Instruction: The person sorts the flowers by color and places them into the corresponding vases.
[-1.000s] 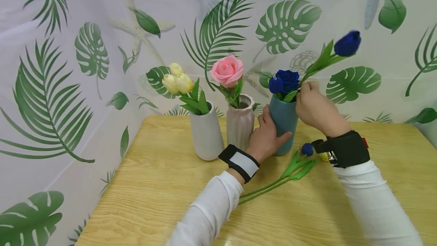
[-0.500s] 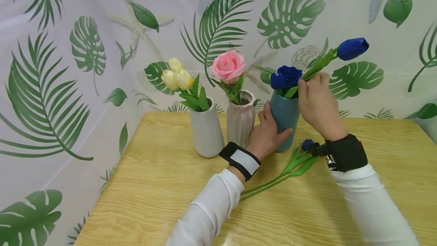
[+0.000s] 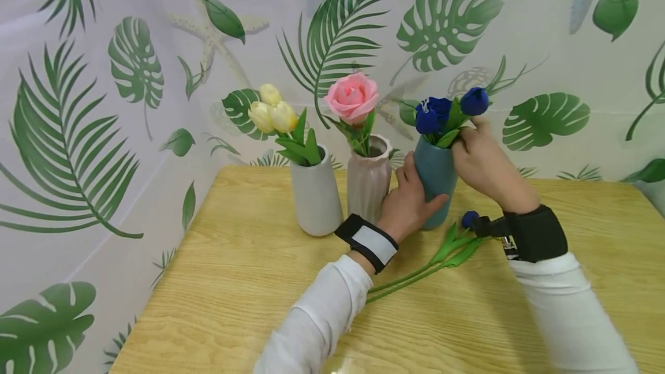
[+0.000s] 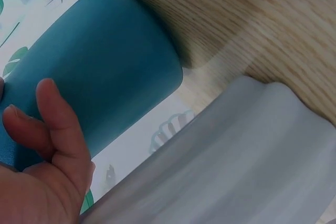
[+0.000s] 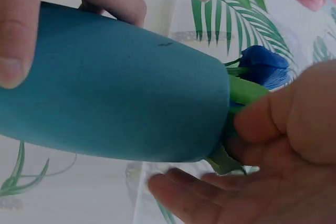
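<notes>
In the head view my left hand (image 3: 407,204) grips the teal vase (image 3: 436,175) from its left side, the thumb across the front. The left wrist view shows curled fingers (image 4: 60,114) against the vase's smooth wall. At the rim, my right hand (image 3: 488,166) pinches a blue tulip (image 3: 474,101) low among its leaves, its stem end hidden by hand and vase. Other blue blooms (image 3: 433,114) stand in the vase mouth. In the right wrist view, the thumb (image 5: 257,124) presses near green leaves (image 5: 247,90) just outside the rim.
Left of the teal vase stand a ribbed pale vase (image 3: 368,183) with a pink rose (image 3: 352,97) and a white vase (image 3: 317,198) with cream tulips (image 3: 272,111). Long-stemmed flowers (image 3: 436,258) lie on the wooden table (image 3: 234,281), one blue head (image 3: 470,219) near the right wristband.
The blue tulip's head has come down and left, from sticking far out to the right to close beside the other blue blooms. My right hand stays at the rim; my left hand keeps its hold.
</notes>
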{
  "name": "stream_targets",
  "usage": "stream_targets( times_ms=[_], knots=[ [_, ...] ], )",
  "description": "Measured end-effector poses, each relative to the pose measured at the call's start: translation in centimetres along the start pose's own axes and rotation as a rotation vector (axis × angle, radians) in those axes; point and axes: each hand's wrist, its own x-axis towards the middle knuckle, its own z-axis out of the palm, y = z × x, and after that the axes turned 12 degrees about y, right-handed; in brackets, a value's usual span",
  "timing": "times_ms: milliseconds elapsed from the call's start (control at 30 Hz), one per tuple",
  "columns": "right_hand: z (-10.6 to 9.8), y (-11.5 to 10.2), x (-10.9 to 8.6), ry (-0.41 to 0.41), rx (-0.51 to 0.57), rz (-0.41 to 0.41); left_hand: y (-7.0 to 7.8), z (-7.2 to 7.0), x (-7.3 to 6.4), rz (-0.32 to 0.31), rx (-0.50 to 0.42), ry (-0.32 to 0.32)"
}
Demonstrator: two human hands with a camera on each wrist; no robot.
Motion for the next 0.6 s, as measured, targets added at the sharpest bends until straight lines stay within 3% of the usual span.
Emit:
stream_targets(
  times_ms=[67, 133, 267, 433, 600],
  knots=[
    [-0.2, -0.6, -0.5, 0.050, 0.120, 0.205, 0.1, 0.0, 0.0, -0.004, -0.004, -0.002],
    [0.1, -0.8, -1.3, 0.112, 0.111, 0.231, 0.1, 0.1, 0.1, -0.008, -0.004, -0.004],
    [1.7, -0.9, -3.2, 0.219, 0.125, 0.233, 0.2, 0.0, -0.1, -0.048, 0.009, -0.044],
    [4.2, -0.1, -5.3, 0.231, 0.211, 0.232, 0.0, -1.1, -0.9, -0.121, -0.012, -0.184],
    [5.7, 0.5, -6.5, 0.215, 0.274, 0.180, -0.7, -3.1, -2.5, -0.071, -0.064, -0.287]
  ],
)
